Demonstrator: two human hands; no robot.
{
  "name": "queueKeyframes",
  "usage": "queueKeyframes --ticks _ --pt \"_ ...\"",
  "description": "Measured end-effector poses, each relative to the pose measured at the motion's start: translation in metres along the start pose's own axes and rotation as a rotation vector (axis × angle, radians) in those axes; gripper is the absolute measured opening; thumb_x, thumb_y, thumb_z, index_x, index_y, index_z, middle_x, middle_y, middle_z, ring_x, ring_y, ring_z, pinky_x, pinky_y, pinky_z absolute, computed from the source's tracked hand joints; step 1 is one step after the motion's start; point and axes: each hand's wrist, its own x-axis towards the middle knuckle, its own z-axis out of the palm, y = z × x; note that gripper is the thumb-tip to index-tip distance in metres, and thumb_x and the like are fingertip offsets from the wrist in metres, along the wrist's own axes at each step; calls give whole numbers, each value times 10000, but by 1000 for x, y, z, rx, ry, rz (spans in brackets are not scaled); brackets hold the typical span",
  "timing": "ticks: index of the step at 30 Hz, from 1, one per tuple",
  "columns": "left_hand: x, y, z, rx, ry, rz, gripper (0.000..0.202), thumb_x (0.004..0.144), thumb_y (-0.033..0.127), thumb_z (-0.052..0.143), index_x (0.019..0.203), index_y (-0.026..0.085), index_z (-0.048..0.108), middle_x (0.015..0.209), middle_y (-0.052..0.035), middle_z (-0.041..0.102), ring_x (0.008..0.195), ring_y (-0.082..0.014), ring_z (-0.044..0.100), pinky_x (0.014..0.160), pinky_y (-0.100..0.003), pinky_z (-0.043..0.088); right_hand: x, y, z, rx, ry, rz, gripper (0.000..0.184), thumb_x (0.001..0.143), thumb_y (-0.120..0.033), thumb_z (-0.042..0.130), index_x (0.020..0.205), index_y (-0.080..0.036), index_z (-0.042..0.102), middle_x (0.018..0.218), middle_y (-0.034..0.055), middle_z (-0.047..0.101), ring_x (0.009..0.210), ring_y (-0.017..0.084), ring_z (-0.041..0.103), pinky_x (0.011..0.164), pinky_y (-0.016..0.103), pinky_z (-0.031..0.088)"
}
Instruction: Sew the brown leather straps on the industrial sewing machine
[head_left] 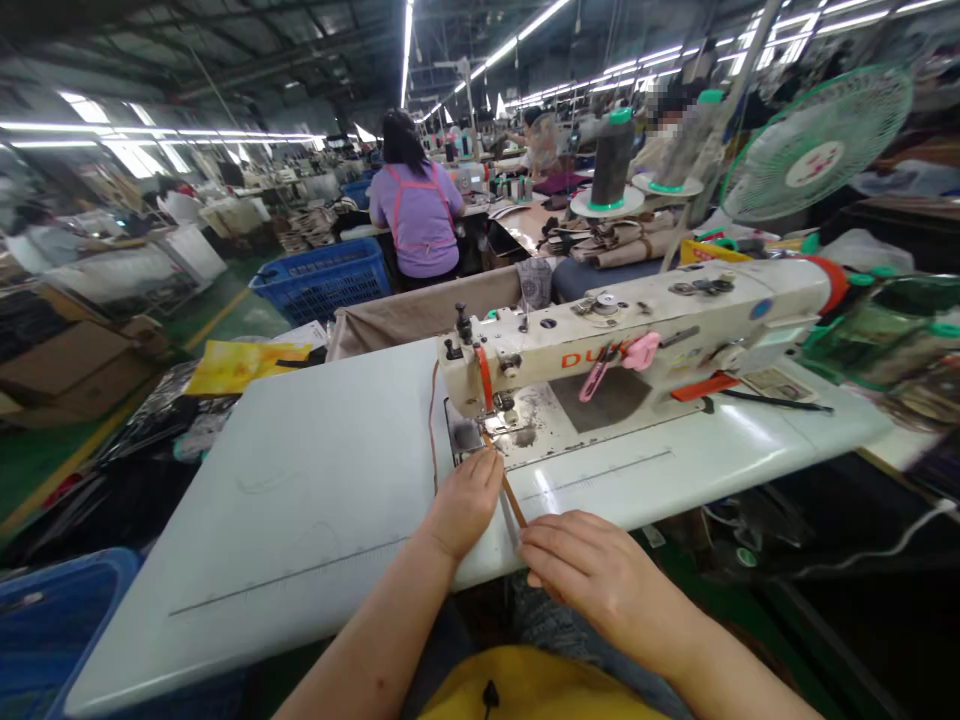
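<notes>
A narrow brown strip (513, 500) runs from under the needle area of a white sewing machine (540, 350) toward me. My left hand (471, 495) is closed on the strip close to the presser foot, fingertips together. Nearer the table's front edge, my right hand (581, 565) pinches the same strip, its fingers pressed together. Between the two hands the strip looks straight. Behind the needle a thin brown length (434, 430) lies along the white tabletop (315, 480), left of the machine head. A pink thread snipper (600, 375) hangs on the machine's front.
Dark thread cones (613, 160) and a green fan (821, 145) stand behind the machine. Blue baskets (322, 280) are beyond the table and at lower left. A person in a purple top (420, 215) sits ahead, facing away. A cardboard box (67, 345) is at far left.
</notes>
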Motion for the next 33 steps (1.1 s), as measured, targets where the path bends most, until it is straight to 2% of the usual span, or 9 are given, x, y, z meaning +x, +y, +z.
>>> queueKeyframes --ticks 15,19,24,33 --pt "1 -1 -1 7 -16 6 351 1008 58 448 1300 45 642 1256 -200 751 1176 -264 717 1029 -400 599 -2 0 -2 -15 19 -5 178 1084 -229 564 1172 -161 702 1136 96 770 1071 218 715 908 383 593" --pt "-5 0 -1 19 14 29 390 980 12 412 1288 34 649 1258 -198 752 1161 -286 723 1006 -406 610 -2 -2 -7 -28 17 -10 207 1092 -312 576 1133 -153 701 1092 68 776 1010 185 711 857 335 571" --pt "-15 -6 12 -6 36 90 411 971 0 401 1323 -6 613 1278 -242 722 1147 -328 715 964 -447 615 -9 4 -3 -49 -1 -42 331 1053 -500 619 1086 -188 725 1106 17 774 987 134 700 781 282 538" --pt "-15 -10 15 17 102 171 404 965 -12 398 1312 -22 605 1246 -254 719 1089 -326 721 934 -436 596 -17 5 5 -46 -35 -50 342 1034 -547 629 1082 -231 750 1175 -3 770 966 119 699 756 268 494"
